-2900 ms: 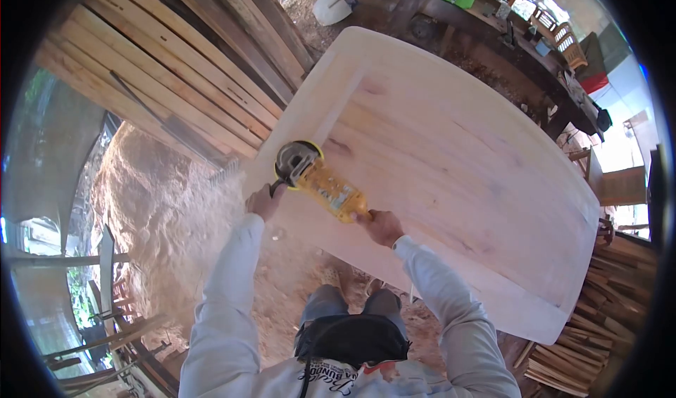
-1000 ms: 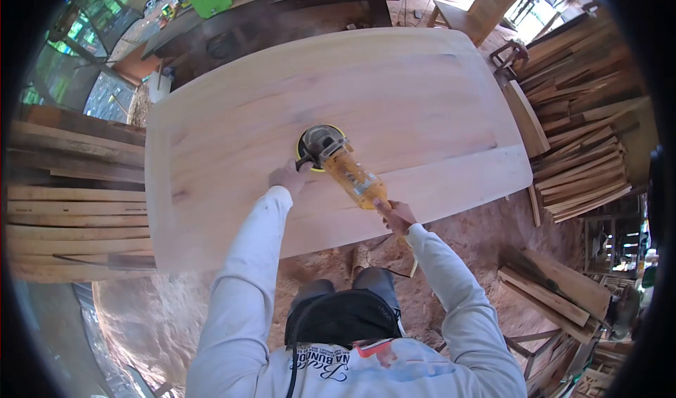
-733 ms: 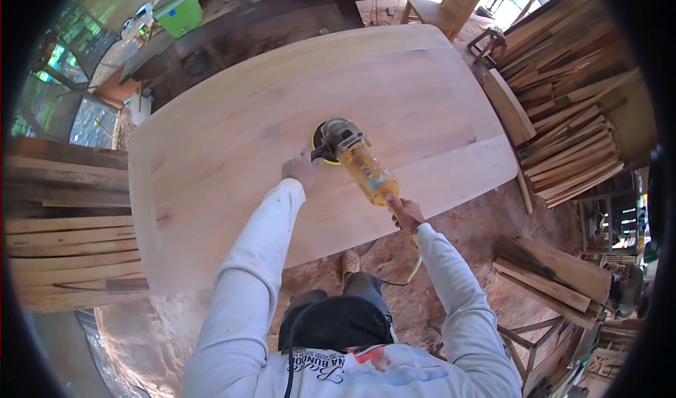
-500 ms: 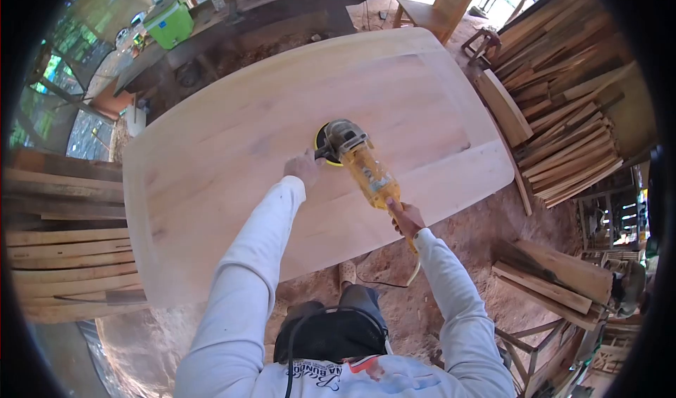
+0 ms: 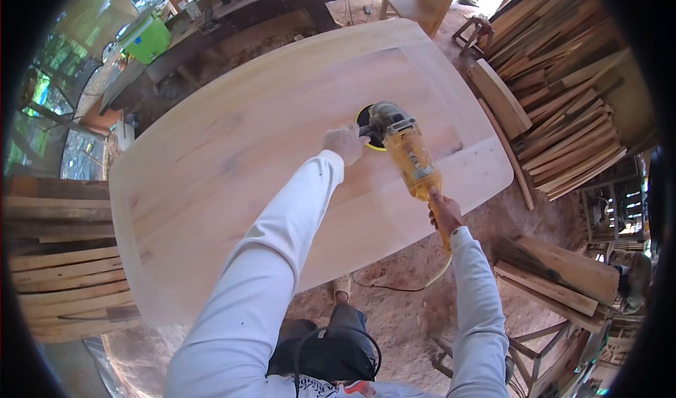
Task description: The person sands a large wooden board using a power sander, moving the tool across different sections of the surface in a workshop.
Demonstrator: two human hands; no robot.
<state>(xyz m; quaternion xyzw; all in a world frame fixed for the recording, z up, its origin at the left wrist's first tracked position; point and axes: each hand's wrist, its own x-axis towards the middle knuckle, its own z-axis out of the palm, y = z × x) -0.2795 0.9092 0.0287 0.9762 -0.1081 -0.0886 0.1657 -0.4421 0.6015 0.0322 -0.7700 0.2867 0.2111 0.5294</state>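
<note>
the power tool (image 5: 414,162) has a scuffed yellow plastic body, rounded and tapering, and a dusty grey metal head; a round black disc (image 5: 362,119) with a yellow rim shows under that head. it sits over the upper right part of the big tabletop (image 5: 282,144), a smooth, pale pinkish wooden panel with darker grain streaks, rounded corners and gently bowed sides. the tool's long axis runs aslant, head pointing up and left, away from the person, tail down and right. the left hand (image 5: 343,143) is closed around the black side handle (image 5: 366,130) by the disc. the right hand (image 5: 446,211) is wrapped closed about the narrow rear end of the yellow body, and a thin cord (image 5: 429,282) curves down from there over the reddish, dusty ground. rough-edged wooden strips (image 5: 574,152) lie heaped to the right of the tabletop.
</note>
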